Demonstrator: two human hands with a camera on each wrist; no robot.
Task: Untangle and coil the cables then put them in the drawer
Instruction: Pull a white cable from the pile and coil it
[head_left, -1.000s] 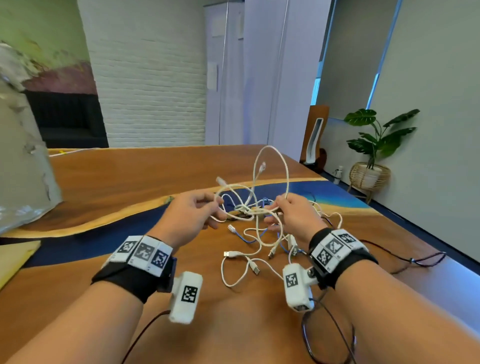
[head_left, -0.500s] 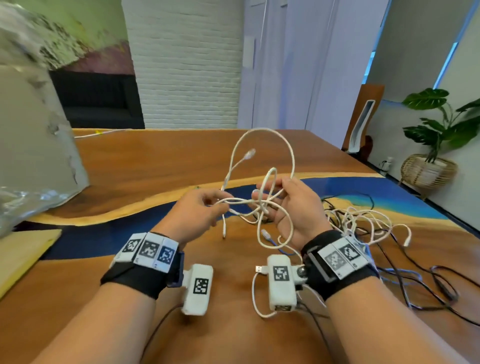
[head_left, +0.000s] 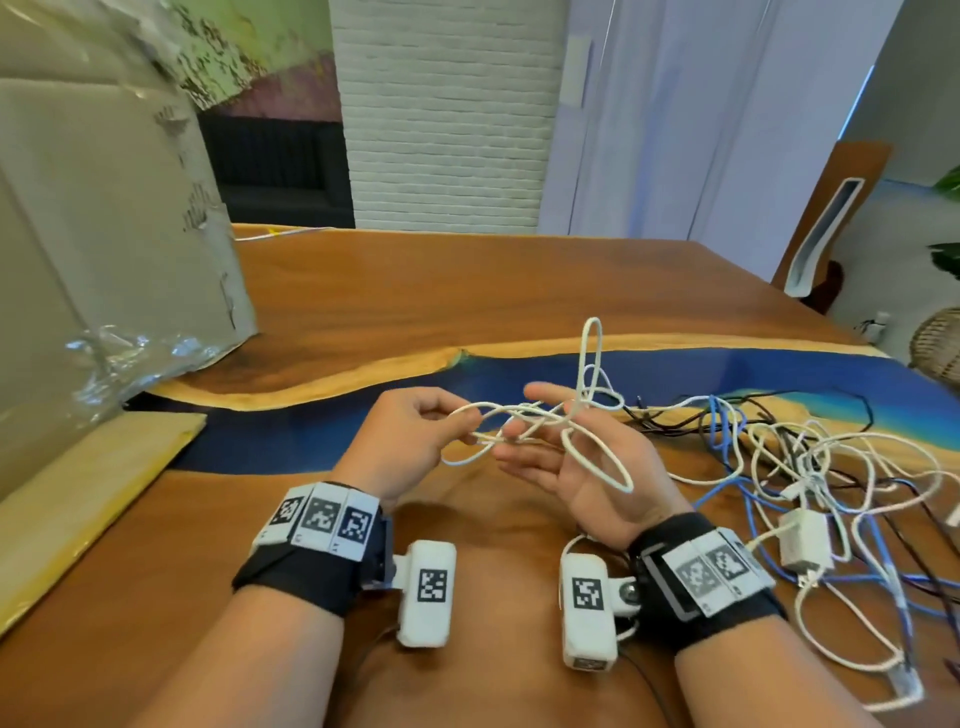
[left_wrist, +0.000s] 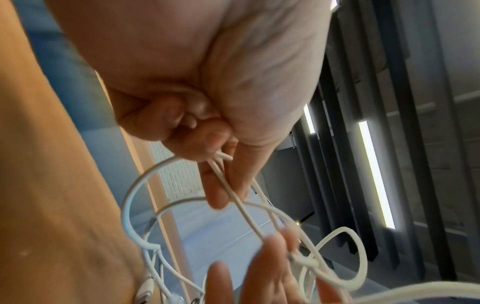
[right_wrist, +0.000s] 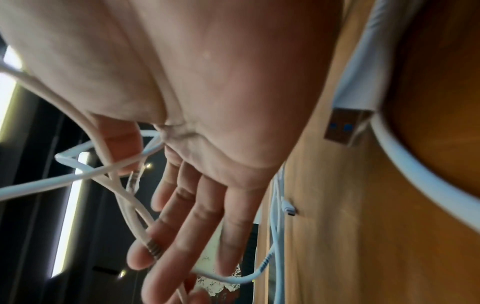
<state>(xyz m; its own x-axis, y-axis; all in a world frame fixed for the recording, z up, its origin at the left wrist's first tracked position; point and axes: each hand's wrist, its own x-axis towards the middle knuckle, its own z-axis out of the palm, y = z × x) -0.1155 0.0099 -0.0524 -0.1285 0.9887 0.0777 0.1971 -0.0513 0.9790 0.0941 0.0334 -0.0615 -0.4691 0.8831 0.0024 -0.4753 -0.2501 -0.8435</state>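
Where palm (left_wrist: 182, 67) hides fingers: left grip unclear.

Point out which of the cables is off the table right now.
The white cable strung between the left hand and right hand; the blue, black and other white cables lie on the table.

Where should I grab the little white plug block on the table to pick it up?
Take the white plug block by its two flat side faces with your right hand, coming straight down from above. It lies flat on the table, so the sides are free. Its prongs seem to point toward you and its cord leaves the far end, so avoid both ends. Cables lie around it.
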